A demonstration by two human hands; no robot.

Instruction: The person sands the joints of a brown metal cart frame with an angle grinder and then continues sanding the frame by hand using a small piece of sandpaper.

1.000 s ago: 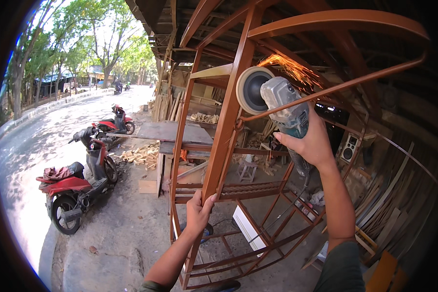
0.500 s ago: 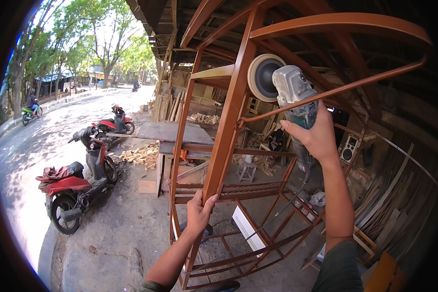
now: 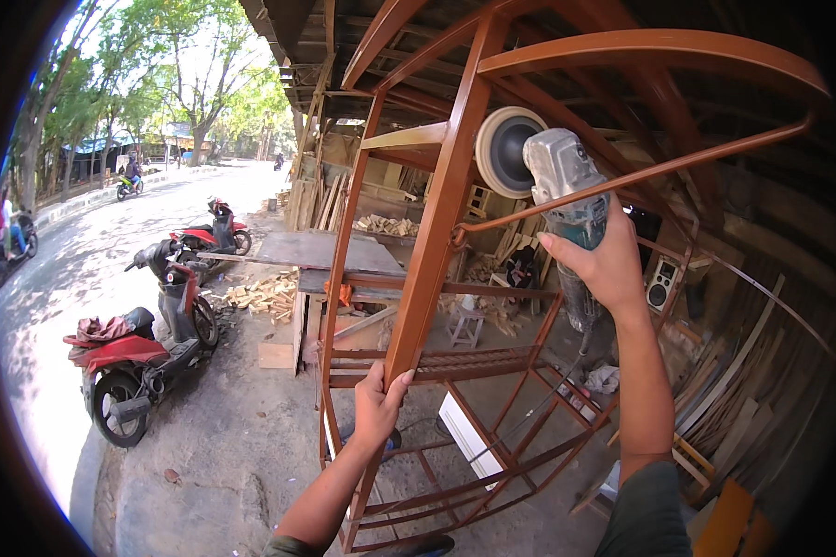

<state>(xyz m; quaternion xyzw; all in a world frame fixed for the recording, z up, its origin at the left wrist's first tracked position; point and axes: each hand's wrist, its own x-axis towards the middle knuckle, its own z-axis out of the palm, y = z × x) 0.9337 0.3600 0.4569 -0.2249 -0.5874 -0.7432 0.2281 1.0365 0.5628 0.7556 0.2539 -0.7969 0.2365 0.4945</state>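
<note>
My right hand (image 3: 604,251) is wrapped round the body of a dusty grey-green angle grinder (image 3: 565,181), raised high on the right. Its round pale-rimmed buffing pad (image 3: 509,151) faces left, close beside the upright post of a reddish-brown frame (image 3: 444,209); whether pad and post touch I cannot tell. Lower down, my left hand (image 3: 378,406) grips that same post, thumb on its right side. A thin brown rod (image 3: 641,174) slants from the post across the front of the grinder up to a curved top rail (image 3: 659,42). The grinder's cord (image 3: 567,376) hangs below it.
A wooden workbench (image 3: 325,251) stands behind the frame, with wood offcuts (image 3: 262,295) heaped beside it. Red motorbikes (image 3: 144,357) are parked at left along the road (image 3: 74,251). Long wood strips (image 3: 743,390) lean at right, near a speaker (image 3: 661,283). A small stool (image 3: 467,320) stands beyond the frame.
Both hands keep their grips, and the grinder and pad have barely shifted. On the road, the green motorbike has moved farther off, and another rider has come into view at the far left.
</note>
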